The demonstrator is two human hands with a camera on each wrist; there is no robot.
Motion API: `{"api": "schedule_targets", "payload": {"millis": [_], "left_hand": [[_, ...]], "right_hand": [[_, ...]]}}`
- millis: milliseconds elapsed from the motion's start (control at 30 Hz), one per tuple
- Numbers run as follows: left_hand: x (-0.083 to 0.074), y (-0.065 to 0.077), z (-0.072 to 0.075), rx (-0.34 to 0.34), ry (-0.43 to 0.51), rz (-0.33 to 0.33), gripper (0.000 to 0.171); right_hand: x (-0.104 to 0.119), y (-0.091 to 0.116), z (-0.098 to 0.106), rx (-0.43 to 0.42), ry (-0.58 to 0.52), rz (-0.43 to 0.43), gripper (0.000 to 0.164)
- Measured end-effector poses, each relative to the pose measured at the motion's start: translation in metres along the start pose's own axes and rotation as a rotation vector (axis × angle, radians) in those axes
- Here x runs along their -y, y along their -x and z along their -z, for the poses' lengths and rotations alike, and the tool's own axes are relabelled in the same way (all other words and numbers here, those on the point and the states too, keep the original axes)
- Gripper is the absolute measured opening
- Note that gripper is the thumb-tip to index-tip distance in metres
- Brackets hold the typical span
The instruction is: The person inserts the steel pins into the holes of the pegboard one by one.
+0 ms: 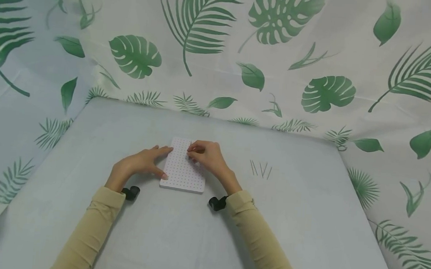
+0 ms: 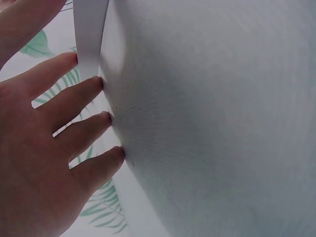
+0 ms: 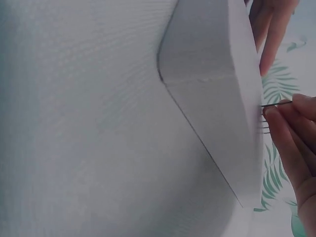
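Note:
A white board (image 1: 182, 174) with a grid of small holes lies on the table in the head view. At its left side my left hand (image 1: 142, 161) has its fingers spread, thumb and fingertips touching the edge. Over the board's upper right part, my right hand (image 1: 209, 155) pinches a thin dark metal pin (image 3: 278, 104) between thumb and fingers. In the right wrist view the pin's end is right at the board face. A few more thin pins (image 3: 267, 133) stick out of the board just beside it.
Several loose thin pins (image 1: 261, 170) lie on the pale table (image 1: 299, 223) to the right of the board. Behind the table hangs a white cloth (image 1: 219, 80) printed with green leaves.

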State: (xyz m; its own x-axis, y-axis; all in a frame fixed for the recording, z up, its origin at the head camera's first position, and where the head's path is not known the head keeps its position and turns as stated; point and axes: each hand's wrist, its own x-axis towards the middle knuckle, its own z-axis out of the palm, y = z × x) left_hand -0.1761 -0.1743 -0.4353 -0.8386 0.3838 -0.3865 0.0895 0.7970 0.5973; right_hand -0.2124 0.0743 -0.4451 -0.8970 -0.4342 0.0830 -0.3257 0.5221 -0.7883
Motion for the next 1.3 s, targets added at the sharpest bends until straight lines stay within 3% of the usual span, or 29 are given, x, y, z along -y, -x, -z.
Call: {"api": "schedule_targets", "payload": {"millis": [733,1067,1300], "left_hand": [[-0.006,0.002,0.003,0.012,-0.012,0.03,0.098],[-0.009,-0.002,0.002,0.019,-0.033,0.019,0.098],[-0.01,-0.002,0.003,0.025,-0.032,0.013,0.101]], "right_hand": [[-0.007,0.009,-0.002,-0.008,0.02,0.014,0.012],[-0.011,0.028,0.015,-0.031,0.019,0.054,0.015],[-0.02,0.039,0.032,-0.105,0.042,0.046,0.01]]}}
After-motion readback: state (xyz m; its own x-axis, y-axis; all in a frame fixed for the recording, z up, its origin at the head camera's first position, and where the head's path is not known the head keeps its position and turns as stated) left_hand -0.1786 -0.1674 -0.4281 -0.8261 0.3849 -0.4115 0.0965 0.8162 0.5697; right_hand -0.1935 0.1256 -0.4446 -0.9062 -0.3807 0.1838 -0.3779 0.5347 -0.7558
